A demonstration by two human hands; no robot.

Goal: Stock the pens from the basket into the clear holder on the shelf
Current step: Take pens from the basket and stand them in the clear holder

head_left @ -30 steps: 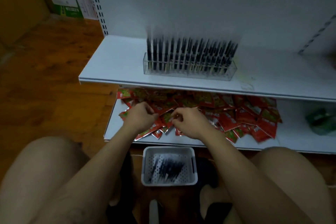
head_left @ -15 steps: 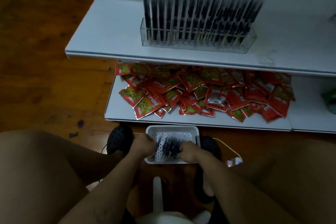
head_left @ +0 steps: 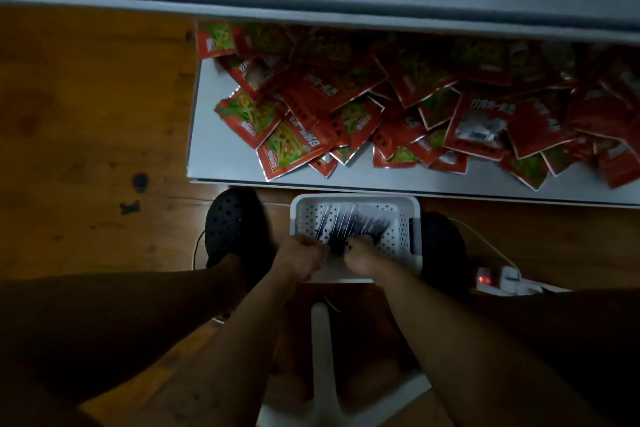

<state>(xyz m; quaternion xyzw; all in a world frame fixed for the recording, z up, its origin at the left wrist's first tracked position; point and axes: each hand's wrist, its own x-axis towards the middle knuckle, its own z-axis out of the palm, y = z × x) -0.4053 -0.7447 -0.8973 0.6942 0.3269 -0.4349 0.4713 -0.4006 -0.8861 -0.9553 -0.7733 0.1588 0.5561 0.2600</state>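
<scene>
The white basket (head_left: 353,199) sits on the floor. The pens (head_left: 356,222) lie inside the basket. The left hand (head_left: 300,258) and right hand (head_left: 363,257) are in the basket, close together, fingers curled around a dark bunch of pens. Red packets (head_left: 311,97) lie behind the basket.

Smooth white plastic in the basket (head_left: 412,218), matt, punched all over with small holes. Dark, faintly shiny plastic on the pens (head_left: 349,222) inside it. Glossy red foil on the snack packets (head_left: 294,146), silvery at the cut edges, heaped toward the front edge of the lower shelf (head_left: 221,159). Flat, matt white paint on that shelf, seemingly over metal. Warm brown wood on the floor (head_left: 86,114), lightly sheened, scuffed with dark marks. Matt black rubbery foam on the clogs (head_left: 235,222), dotted with vent holes. Smooth white plastic on the power strip (head_left: 504,279).
</scene>
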